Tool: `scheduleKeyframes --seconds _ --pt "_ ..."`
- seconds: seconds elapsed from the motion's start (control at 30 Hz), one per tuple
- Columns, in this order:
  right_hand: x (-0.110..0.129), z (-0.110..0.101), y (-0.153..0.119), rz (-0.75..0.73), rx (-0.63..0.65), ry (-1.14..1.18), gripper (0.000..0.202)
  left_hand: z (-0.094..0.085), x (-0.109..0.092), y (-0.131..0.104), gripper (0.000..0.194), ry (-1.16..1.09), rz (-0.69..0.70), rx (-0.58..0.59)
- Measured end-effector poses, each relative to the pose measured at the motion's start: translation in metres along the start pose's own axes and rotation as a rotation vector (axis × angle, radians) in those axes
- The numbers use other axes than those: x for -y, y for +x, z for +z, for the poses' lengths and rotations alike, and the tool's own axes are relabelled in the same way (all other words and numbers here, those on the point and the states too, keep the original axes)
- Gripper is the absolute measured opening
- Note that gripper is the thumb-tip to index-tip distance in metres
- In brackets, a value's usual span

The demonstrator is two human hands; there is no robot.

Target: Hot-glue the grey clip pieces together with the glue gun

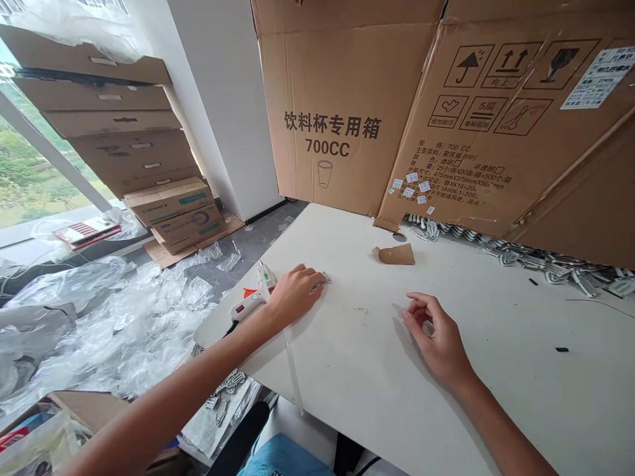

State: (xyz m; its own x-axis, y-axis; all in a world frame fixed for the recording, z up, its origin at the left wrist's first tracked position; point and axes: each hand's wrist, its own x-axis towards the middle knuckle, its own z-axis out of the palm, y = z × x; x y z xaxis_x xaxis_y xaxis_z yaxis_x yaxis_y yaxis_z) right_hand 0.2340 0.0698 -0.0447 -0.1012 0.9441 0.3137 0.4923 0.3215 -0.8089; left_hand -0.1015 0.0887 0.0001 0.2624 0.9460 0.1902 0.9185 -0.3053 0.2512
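Note:
My left hand rests palm down near the left side of the white table. Its fingers are closed on a small grey-and-white piece, mostly hidden under the fingertips. Right beside that hand lies a white hot glue gun with a red switch and an orange part. A clear glue stick runs from under my left wrist toward the table edge. My right hand hovers low over the table, its fingers loosely curled and thumb apart, with nothing visible in them.
A large cardboard box walls off the table's back. Many grey-and-white pieces are heaped at its foot. A torn cardboard scrap and a black bit lie on the table. Clear plastic bags cover the floor at left, below stacked cartons.

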Motion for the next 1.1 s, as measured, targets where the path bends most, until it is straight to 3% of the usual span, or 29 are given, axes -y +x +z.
scheduleKeyframes --seconds 0.33,0.47,0.57,0.63,0.73,0.8,0.87,0.93,1.0,1.1 --pt "-0.004 -0.002 -0.002 0.044 -0.002 0.004 0.040 0.002 0.000 -0.001 0.029 0.006 0.023 0.027" --pt "-0.006 -0.006 -0.006 0.073 -0.012 -0.017 0.045 -0.013 -0.010 -0.010 0.030 -0.104 0.035 -0.009" --pt "-0.009 -0.009 -0.008 0.126 -0.024 -0.049 0.051 -0.044 -0.014 -0.030 0.029 -0.312 -0.014 -0.188" --pt "-0.011 -0.010 -0.009 0.159 -0.038 -0.051 0.056 -0.071 -0.006 -0.049 0.032 -0.461 -0.093 -0.337" --pt "-0.011 -0.011 -0.009 0.204 -0.043 -0.046 0.065 -0.106 0.027 -0.086 0.039 -0.647 -0.255 -0.559" --pt "-0.008 -0.011 -0.009 0.260 -0.039 -0.052 0.068 -0.115 0.058 -0.116 0.047 -0.720 -0.388 -0.708" --pt "-0.003 -0.011 -0.010 0.311 -0.051 -0.040 0.068 -0.106 0.091 -0.152 0.058 -0.764 -0.533 -0.821" --pt "0.000 -0.011 -0.009 0.343 -0.079 0.003 0.065 -0.077 0.120 -0.194 0.069 -0.769 -0.734 -0.848" --pt "-0.001 -0.010 -0.009 0.364 -0.116 0.049 0.060 -0.029 0.142 -0.238 0.075 -0.701 -0.911 -0.733" --pt "-0.012 -0.011 -0.008 0.387 -0.158 0.109 0.053 0.062 0.162 -0.304 0.082 -0.665 -1.098 -0.486"
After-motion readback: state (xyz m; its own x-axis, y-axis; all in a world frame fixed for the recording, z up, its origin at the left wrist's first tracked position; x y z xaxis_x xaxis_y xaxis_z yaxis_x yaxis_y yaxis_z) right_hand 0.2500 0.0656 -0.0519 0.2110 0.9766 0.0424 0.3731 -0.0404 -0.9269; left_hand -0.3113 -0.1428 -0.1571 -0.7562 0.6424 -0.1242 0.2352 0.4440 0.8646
